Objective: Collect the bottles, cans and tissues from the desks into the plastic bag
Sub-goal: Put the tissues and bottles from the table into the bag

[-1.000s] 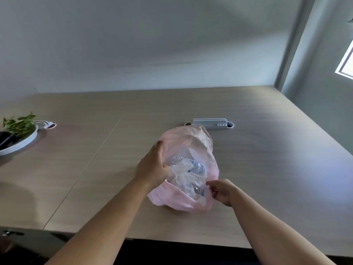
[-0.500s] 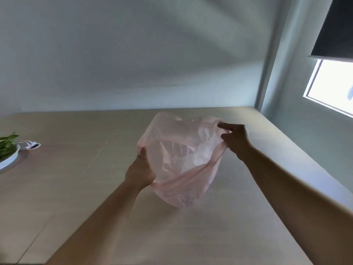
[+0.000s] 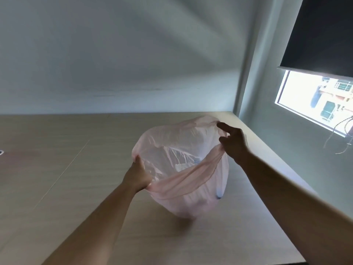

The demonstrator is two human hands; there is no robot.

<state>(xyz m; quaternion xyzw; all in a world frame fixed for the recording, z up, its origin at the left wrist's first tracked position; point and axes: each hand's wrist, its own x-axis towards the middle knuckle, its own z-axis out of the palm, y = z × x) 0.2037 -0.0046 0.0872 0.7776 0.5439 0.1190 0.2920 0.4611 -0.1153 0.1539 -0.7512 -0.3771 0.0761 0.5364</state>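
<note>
Your left hand (image 3: 136, 175) grips the near-left rim and your right hand (image 3: 232, 142) pinches the far-right rim of the thin translucent pink plastic bag (image 3: 191, 196) held open over the pale wooden desk (image 3: 57, 169); a slack pinch could drop it, spilling contents (image 3: 183, 166) visible only as hazy shapes.

I hold the thin, translucent pink plastic bag (image 3: 191, 199) upright between my left hand (image 3: 137, 176) and right hand (image 3: 234, 143), its mouth stretched wide open.

left hand (image 3: 136, 176): grips plastic bag (image 3: 191, 199) rim | right hand (image 3: 235, 144): pinches rim, forefinger straight
</note>
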